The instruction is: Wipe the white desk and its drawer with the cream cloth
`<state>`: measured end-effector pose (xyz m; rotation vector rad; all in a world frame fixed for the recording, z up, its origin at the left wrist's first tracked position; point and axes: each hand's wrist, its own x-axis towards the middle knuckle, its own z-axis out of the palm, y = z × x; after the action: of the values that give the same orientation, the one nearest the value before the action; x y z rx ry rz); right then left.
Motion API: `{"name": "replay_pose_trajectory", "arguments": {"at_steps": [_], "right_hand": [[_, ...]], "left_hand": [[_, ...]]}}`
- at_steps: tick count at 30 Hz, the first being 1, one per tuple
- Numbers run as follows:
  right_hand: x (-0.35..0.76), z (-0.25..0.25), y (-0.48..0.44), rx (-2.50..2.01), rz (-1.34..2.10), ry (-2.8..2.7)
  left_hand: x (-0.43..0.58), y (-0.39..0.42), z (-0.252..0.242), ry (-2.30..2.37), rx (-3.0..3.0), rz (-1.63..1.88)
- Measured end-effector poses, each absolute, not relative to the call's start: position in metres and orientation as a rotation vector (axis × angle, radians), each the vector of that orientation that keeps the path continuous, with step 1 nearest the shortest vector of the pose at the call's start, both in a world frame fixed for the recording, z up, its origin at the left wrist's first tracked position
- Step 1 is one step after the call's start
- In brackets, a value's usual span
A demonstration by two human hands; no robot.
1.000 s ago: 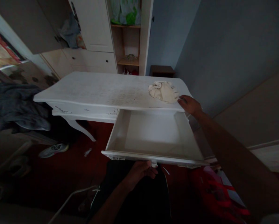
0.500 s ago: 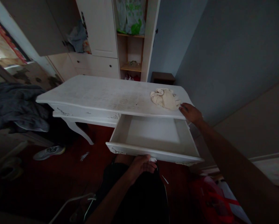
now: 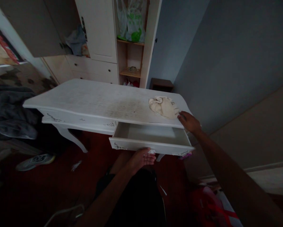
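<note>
My left hand (image 3: 142, 158) has its thumb at the knob (image 3: 151, 151), fingers loosely extended; whether it grips, I cannot tell. My right hand (image 3: 190, 122) lies slack, holding nothing, at the desk (image 3: 91, 97) corner beside the cloth (image 3: 165, 108). In my judgement, force should be central and level, fingers clear of the gap. Drawer (image 3: 132, 144): partly out, under the desktop's right half; white, ornamented at both front corners, no contents visible.

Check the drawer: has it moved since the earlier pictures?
Yes. The drawer has slid inward, toward the table: its front sits nearer the tabletop's edge, though it remains partly open.
</note>
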<state>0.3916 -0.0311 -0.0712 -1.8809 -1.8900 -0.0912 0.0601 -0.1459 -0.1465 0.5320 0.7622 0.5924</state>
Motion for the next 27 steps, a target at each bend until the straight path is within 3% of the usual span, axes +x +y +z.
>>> {"name": "replay_pose_trajectory", "arguments": {"at_steps": [27], "right_hand": [[0.384,-0.067,-0.038,-1.909,-0.098,-1.856]], "left_hand": [[0.097,-0.056,-0.13,0.932,0.303,0.734]]}}
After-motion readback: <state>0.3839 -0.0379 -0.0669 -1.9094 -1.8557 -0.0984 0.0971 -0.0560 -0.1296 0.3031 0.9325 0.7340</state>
